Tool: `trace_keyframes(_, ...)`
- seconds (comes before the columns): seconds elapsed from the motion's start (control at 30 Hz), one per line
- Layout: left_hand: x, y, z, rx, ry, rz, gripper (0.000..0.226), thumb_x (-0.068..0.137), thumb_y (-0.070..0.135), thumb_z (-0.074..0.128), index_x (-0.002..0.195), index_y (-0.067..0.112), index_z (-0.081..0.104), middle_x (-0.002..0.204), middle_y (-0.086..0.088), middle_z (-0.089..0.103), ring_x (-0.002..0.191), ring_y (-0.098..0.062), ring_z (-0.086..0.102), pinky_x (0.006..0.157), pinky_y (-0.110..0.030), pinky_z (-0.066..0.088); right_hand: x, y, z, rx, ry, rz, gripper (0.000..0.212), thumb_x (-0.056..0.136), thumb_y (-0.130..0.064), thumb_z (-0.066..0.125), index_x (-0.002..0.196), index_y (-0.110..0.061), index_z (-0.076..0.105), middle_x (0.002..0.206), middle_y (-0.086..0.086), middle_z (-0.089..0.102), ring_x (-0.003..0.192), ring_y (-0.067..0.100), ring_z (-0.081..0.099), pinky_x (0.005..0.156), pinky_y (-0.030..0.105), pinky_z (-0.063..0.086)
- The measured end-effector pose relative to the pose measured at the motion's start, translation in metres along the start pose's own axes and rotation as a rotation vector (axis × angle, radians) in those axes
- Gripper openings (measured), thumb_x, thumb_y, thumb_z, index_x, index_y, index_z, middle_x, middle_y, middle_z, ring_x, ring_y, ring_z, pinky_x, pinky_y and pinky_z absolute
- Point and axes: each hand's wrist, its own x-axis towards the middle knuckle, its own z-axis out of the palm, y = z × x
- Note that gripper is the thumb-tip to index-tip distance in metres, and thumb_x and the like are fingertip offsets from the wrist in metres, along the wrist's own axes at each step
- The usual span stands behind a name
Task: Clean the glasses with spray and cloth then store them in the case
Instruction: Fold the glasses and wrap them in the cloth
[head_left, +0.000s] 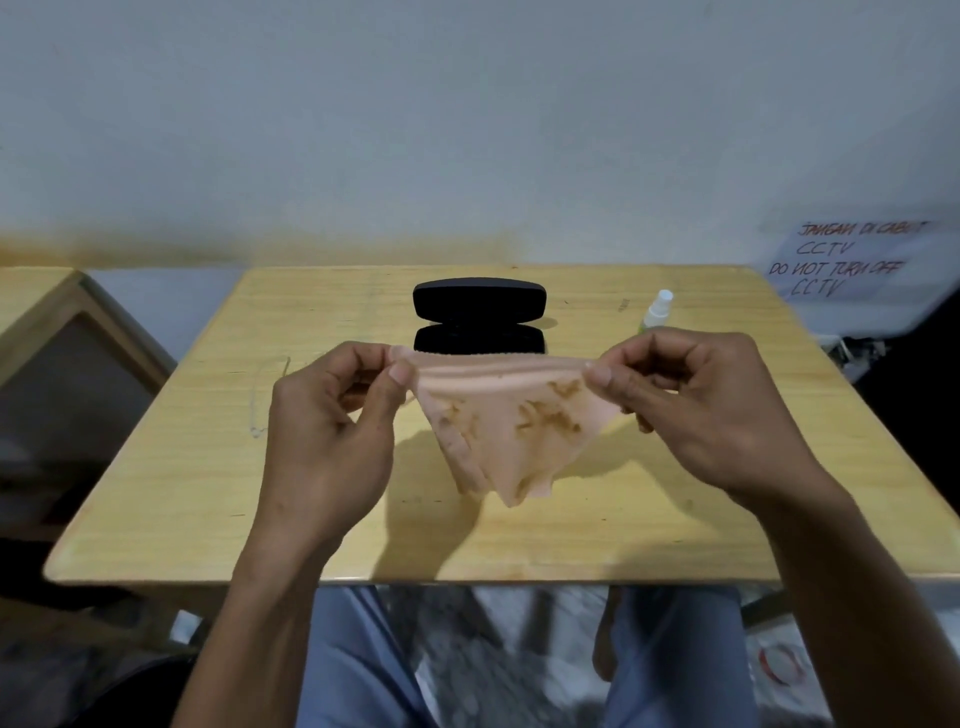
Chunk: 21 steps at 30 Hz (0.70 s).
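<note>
Pinching the top corners of a peach-coloured, brown-patterned cleaning cloth (511, 415), the left hand (332, 431) and right hand (696, 410) stretch it above the pale wooden table (208, 467); behind stands an open black glasses case (479, 317); a small white spray bottle (655, 312) stands to its right.

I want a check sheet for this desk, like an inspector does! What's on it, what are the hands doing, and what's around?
Surface: wooden table, pale, with faint marks on its left part.
Job's things: black glasses case open at the far middle; spray bottle to its right; peach cloth with brown patterning, held up over the table. Glasses: not seen.
Clutter: nothing seen.
Grippers: left hand and right hand each pinch a top corner of the cloth, stretching it between them.
Cables: nothing seen.
Surroundings: plain wall; handwritten CCTV sign at right; another wooden piece at left.
</note>
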Motion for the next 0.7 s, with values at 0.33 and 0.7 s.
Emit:
trace_keyframes(0.33, 0.064, 0.006, 0.019, 0.028, 0.126, 0.149, 0.008, 0.088, 0.021, 0.068, 0.083, 0.027, 0.071, 0.087, 0.008, 0.07, 0.073, -0.009, 0.054, 0.063, -0.029, 0.044, 0.052, 0.003, 0.005, -0.163, 0.359, -0.215, 0.01, 0.092, -0.033, 0.07, 0.089, -0.023, 0.07, 0.083, -0.013, 0.067, 0.063, 0.005, 0.06, 0.059, 0.033, 0.057)
trace_keyframes(0.7, -0.008, -0.077, 0.003, 0.638, -0.279, 0.18, 0.007, 0.087, 0.024, 0.071, 0.091, 0.029, 0.075, 0.092, 0.006, 0.056, 0.093, -0.024, 0.058, 0.075, -0.047, 0.048, -0.03, 0.088, 0.015, -0.374, -0.06, -0.028, 0.001, 0.086, -0.026, 0.076, 0.085, -0.025, 0.076, 0.099, -0.009, 0.064, 0.098, 0.012, 0.059, 0.079, 0.021, 0.042)
